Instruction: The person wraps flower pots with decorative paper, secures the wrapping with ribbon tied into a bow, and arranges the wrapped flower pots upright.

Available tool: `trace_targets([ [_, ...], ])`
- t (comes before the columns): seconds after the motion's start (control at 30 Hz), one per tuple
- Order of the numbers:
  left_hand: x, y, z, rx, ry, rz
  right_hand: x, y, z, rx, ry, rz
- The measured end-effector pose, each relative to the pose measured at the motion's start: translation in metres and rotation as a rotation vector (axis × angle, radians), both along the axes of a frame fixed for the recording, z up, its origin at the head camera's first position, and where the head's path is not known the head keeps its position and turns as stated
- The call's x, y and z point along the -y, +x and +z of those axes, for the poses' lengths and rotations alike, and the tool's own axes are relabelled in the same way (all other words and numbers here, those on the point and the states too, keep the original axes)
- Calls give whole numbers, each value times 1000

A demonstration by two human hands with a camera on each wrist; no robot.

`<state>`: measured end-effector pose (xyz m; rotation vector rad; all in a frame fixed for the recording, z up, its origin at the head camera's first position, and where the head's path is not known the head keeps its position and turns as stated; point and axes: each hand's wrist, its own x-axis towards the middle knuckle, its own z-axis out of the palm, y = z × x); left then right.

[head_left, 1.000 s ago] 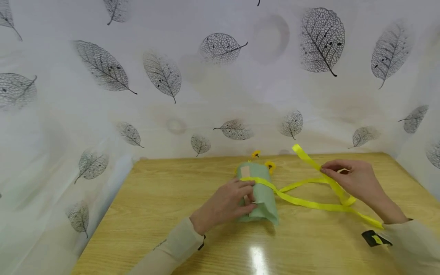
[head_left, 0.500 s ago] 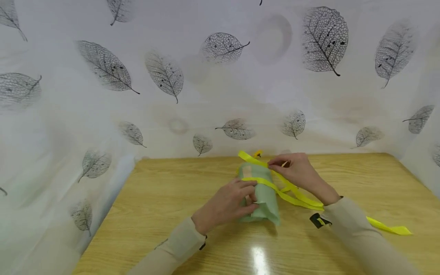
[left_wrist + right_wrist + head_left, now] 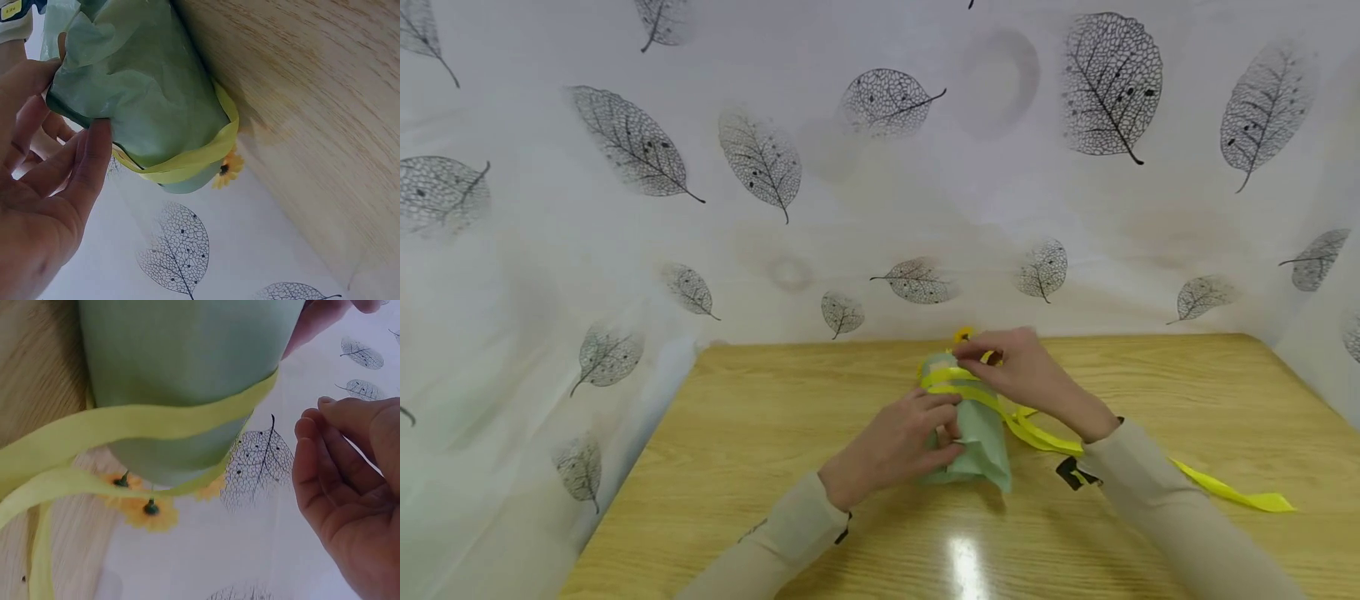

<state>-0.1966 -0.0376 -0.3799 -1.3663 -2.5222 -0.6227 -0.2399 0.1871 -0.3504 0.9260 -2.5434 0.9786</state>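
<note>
A small bouquet in green wrapping paper (image 3: 981,425) lies on the table with yellow flowers (image 3: 964,334) poking out at its far end. My left hand (image 3: 883,454) holds it from the left side, thumb and fingertips against the paper edges (image 3: 125,81). A yellow ribbon (image 3: 1041,437) crosses the wrap in two strands, its loose length trailing right. Just above the upper strand hovers my right hand (image 3: 1030,375). In the right wrist view its loosely bent fingers (image 3: 306,456) hold nothing visible and stand apart from the ribbon.
The wooden table (image 3: 760,417) spreads around the bouquet. Behind it hangs a white sheet (image 3: 820,183) printed with leaves. A ribbon tail (image 3: 1240,497) lies to the right beyond the right sleeve, and a black strap (image 3: 1075,473) dangles from that wrist.
My right hand has moved left with the ribbon's end, laid it over the wrap as a second strand, and let it go. The left hand has stayed on the bouquet.
</note>
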Motion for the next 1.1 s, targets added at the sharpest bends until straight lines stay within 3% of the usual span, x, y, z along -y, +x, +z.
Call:
trace_targets([
  [0.13,1,0,0,12,-8,5,-17,13,-7,-45,16,8],
  [0.37,0,0,0,16,-31,11,-37,41,-32,-149,-7,128],
  [0.53,0,0,0,14,-27,8,-39,53,-50,-168,-31,125],
  [0.7,0,0,0,5,-19,2,-37,59,-59,-201,-53,154],
  [0.83,1,-1,0,6,-16,2,-30,60,-62,-300,-66,178],
  [1.1,1,0,1,32,-19,-6,-17,62,-63,-384,-63,123],
])
